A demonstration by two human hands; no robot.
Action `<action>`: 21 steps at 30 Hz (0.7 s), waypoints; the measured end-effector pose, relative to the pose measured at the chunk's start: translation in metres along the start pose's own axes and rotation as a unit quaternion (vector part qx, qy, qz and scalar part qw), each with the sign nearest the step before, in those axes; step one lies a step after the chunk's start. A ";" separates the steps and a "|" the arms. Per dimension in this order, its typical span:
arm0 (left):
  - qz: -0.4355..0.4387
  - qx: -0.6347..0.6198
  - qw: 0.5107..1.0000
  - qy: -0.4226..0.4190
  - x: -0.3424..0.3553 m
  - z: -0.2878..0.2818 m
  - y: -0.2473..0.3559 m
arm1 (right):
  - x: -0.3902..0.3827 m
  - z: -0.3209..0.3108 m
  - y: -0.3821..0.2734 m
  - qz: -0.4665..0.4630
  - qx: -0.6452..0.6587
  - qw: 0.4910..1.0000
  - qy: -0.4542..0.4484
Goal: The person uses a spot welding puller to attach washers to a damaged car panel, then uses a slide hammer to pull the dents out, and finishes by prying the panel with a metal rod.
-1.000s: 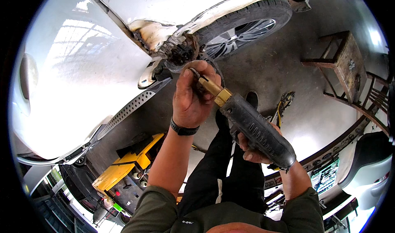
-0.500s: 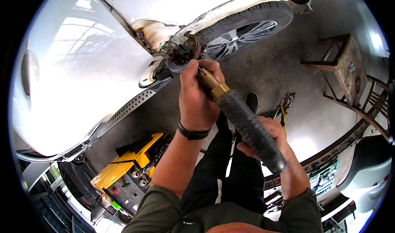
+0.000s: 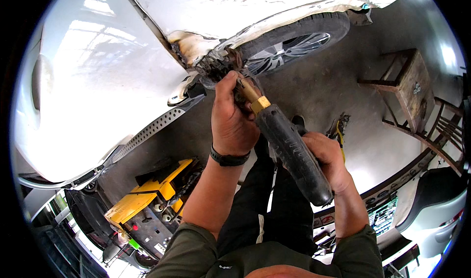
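Left hand is grasping tool tip, twelve o'clock; right hand is gripping handle, four o'clock. Likely aligning; next move is calling for steadiness.

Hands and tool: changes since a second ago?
The left hand has rolled over, its back now showing; the curved metal piece near it is out of sight. The right hand came from beneath the tool to its right side; the tool's rear end swung left. Both hands remain at the tool; wheel and wooden stool stay put.
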State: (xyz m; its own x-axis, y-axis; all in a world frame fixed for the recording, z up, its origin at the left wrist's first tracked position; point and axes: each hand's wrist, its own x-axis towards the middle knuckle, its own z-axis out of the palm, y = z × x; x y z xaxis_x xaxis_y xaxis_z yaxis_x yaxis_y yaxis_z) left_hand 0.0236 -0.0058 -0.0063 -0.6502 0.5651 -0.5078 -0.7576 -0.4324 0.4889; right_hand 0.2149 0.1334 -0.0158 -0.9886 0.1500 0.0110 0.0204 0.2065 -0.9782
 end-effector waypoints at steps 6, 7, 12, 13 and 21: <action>-0.013 -0.065 0.998 -0.012 0.006 -0.006 0.000 | 0.014 -0.010 -0.003 -0.018 -0.013 1.000 -0.005; -0.006 -0.076 0.997 -0.007 0.008 -0.007 -0.001 | 0.016 -0.012 -0.003 -0.017 -0.016 1.000 -0.005; -0.004 -0.110 0.992 -0.068 0.011 -0.009 0.002 | 0.025 -0.012 -0.002 -0.015 -0.025 1.000 -0.007; -0.004 -0.126 0.987 -0.099 0.012 -0.008 0.001 | 0.027 -0.013 -0.002 -0.016 -0.023 1.000 -0.012; 0.031 -0.126 0.987 -0.097 0.014 -0.004 -0.001 | 0.043 -0.018 -0.001 -0.077 -0.152 0.985 -0.004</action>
State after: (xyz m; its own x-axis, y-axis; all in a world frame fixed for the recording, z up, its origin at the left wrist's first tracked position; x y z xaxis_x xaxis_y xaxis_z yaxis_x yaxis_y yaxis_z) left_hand 0.0148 -0.0002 -0.0169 -0.6908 0.6461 -0.3246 -0.7231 -0.6173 0.3100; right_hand 0.1752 0.1571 -0.0104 -0.9845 0.0866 0.1523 -0.0882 0.5065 -0.8577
